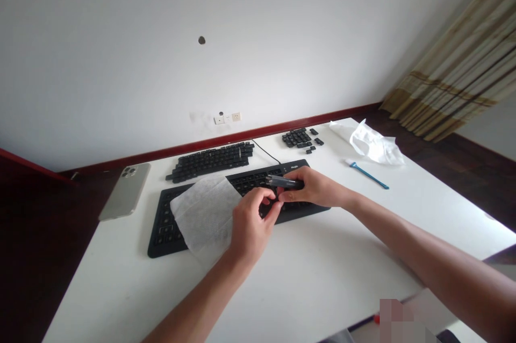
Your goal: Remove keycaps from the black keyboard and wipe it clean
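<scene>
A black keyboard [161,243] lies on the white table with most of its keycaps off. A white cloth [205,208] covers part of its left half. Over the right half, my right hand [310,187] grips a slim dark tool with a metallic tip [280,180], pointing left; its exact kind is unclear. My left hand [253,219] is closed in a pinch just beside the right fingertips, low over the keyboard. Whatever sits between the left fingers is too small or hidden to make out.
Removed keycaps [213,160] lie grouped behind the keyboard, with a smaller group of keycaps [296,137] at the back right. A phone [127,192] lies at the left edge. On the right are a blue brush [370,175] and a crumpled white sheet [374,144]. A cable [266,152] runs backward.
</scene>
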`<state>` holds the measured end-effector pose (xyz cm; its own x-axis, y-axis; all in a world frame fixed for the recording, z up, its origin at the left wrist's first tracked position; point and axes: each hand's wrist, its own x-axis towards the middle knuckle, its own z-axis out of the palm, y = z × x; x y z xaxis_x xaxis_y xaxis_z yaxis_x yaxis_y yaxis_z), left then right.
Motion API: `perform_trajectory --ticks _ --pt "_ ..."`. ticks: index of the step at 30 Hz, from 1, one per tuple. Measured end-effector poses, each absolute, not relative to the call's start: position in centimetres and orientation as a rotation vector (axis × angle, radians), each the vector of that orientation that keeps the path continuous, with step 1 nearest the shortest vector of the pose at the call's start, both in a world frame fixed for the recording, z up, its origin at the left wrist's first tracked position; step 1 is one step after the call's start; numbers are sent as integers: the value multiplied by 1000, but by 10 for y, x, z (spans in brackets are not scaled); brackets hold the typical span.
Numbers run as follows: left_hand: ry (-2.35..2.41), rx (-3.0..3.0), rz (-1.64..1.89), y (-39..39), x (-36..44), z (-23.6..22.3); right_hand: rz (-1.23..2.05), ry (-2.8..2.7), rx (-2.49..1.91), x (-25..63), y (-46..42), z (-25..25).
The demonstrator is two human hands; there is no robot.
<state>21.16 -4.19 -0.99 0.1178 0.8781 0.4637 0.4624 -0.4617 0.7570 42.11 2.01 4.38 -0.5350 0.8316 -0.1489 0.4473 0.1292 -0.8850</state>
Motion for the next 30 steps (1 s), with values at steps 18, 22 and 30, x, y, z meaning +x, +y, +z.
perform_trajectory --ticks 18,22,30 --pt "1123 2146 1143 -41 208 -6 763 -1864 -2113 537 84 56" --pt "1102 2171 1103 -42 208 -4 795 -1928 -2162 547 90 47" --pt "1072 2178 1089 -42 208 -5 714 -1895 -2233 544 96 34"
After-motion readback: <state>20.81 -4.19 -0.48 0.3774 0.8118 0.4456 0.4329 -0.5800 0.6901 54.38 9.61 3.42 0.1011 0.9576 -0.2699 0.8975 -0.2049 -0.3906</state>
